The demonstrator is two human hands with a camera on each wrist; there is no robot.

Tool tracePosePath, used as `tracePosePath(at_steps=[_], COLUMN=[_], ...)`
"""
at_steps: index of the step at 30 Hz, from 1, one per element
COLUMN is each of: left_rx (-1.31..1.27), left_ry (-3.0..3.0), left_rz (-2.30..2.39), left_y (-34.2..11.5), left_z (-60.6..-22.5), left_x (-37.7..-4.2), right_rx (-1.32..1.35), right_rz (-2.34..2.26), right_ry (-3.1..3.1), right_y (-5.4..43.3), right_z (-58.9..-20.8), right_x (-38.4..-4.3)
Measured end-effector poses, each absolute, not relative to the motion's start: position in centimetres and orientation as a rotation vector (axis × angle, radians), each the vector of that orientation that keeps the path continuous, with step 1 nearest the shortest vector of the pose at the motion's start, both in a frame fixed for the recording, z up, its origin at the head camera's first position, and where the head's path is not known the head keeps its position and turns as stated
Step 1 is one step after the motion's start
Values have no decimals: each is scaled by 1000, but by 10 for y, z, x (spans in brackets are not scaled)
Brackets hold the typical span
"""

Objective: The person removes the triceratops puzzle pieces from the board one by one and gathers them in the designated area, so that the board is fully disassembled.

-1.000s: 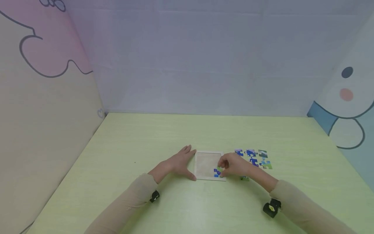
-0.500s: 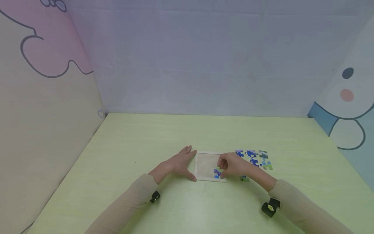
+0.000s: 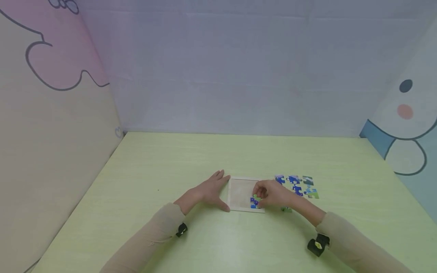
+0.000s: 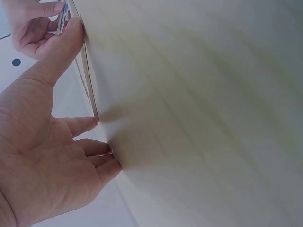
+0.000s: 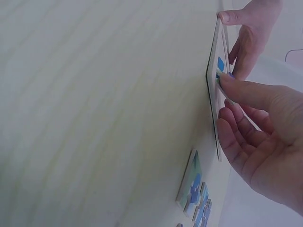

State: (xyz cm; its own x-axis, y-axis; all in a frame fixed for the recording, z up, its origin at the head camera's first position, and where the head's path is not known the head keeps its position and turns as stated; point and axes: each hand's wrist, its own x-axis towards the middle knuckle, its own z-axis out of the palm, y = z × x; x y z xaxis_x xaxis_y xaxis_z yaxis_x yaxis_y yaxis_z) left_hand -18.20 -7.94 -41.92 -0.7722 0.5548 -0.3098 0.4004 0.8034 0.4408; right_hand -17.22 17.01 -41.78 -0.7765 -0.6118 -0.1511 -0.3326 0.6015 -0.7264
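My left hand [image 3: 209, 190] is spread at the left side of a shallow pale square puzzle tray [image 3: 239, 189]; its thumb and fingertips touch the rim. Over the tray's near right corner, my right hand [image 3: 274, 193] pinches a puzzle piece [image 3: 257, 198] with green and purple on it, partly hidden by the fingers. In the right wrist view that piece is tilted, thumb on top, while a bright blue patch [image 5: 220, 64] shows in the tray just beyond it. The rest of the tray's visible floor is bare wood.
Several loose puzzle pieces [image 3: 297, 189] lie to the right of the tray, some overlapped by the right forearm. Another greenish piece [image 3: 286, 209] shows below that forearm. The pale green table [image 3: 218, 242] meets walls at the back and left.
The right fingers have shifted slightly left and down over the tray corner, and a little more of the pinched piece shows. The left hand stays at the rim.
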Motion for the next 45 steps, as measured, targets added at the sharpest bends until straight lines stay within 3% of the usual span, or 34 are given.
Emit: tracePosePath(at_steps=[20, 35, 45], left_rx=[731, 729, 734], left_ry=[2557, 2552, 2544], left_rz=[500, 492, 514], left_y=[-80, -82, -81], left_z=[-420, -422, -420], left_x=[-184, -186, -185], right_rx=[-875, -798, -670], right_rz=[-1077, -1012, -963], right_ry=[2403, 2550, 2542], right_y=[191, 271, 315], right_z=[-409, -378, -391], right_x=[-176, -169, -156])
